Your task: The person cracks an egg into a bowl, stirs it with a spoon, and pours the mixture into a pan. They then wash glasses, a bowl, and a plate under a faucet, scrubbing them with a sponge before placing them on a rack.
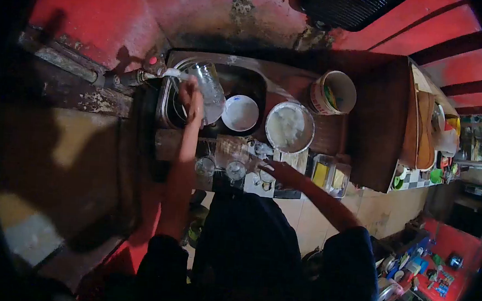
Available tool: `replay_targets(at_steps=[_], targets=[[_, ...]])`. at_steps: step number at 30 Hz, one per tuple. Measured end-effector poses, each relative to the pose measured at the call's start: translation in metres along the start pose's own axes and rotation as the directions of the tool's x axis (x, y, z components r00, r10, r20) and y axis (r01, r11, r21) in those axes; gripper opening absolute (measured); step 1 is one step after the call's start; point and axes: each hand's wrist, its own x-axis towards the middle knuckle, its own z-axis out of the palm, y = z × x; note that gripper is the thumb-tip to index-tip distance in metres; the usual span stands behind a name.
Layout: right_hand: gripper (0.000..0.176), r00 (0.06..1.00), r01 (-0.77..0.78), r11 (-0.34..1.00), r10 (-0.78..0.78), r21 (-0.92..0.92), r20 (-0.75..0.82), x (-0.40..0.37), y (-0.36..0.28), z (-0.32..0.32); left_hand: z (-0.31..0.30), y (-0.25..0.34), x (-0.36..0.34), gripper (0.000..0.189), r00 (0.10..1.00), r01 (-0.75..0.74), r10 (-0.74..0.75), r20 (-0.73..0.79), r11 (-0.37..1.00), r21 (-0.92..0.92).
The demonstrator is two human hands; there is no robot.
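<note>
At the tap (152,73), my left hand (190,98) is closed on a clear glass jug (207,88) over the sink's left part. Over on the counter's front edge, my right hand (282,174) reaches to the drinking glasses; its fingertips are at a glass (266,175), and its grip is too small to make out. Two more glasses (236,170) stand to the left of it. Between the jug and a metal basin (290,127) with whitish, cloudy contents, a white bowl (240,113) sits in the sink (259,80).
A white bucket (337,93) stands at the back right of the basin. Near my right hand is a clear container (330,175) with a yellow sponge. A tall brown cabinet side (383,120) bounds the counter on the right.
</note>
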Motion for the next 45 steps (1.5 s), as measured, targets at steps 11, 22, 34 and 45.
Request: replay_targets(at_steps=[11, 22, 34, 45], targets=[[0.076, 0.692, -0.098, 0.411, 0.683, 0.906, -0.234, -0.002, 0.001, 0.011, -0.007, 0.002, 0.059, 0.045, 0.566, -0.592, -0.592, 0.574, 0.193, 0.783], [0.034, 0.988, 0.151, 0.433, -0.054, 0.889, -0.142, 0.246, 0.044, -0.060, -0.160, -0.016, -0.006, 0.032, 0.749, -0.512, -0.255, 0.612, 0.363, 0.778], [0.072, 0.656, -0.014, 0.938, 0.270, 0.347, -0.705, 0.317, 0.029, -0.117, -0.178, 0.024, -0.033, 0.038, 0.992, -0.098, 0.004, 0.123, 0.628, 0.772], [0.072, 0.437, 0.036, 0.731, 0.602, 0.681, -0.669, 0.314, 0.015, -0.128, -0.170, 0.059, -0.027, 0.035, 0.920, 0.313, -0.270, 0.284, 0.942, -0.118]])
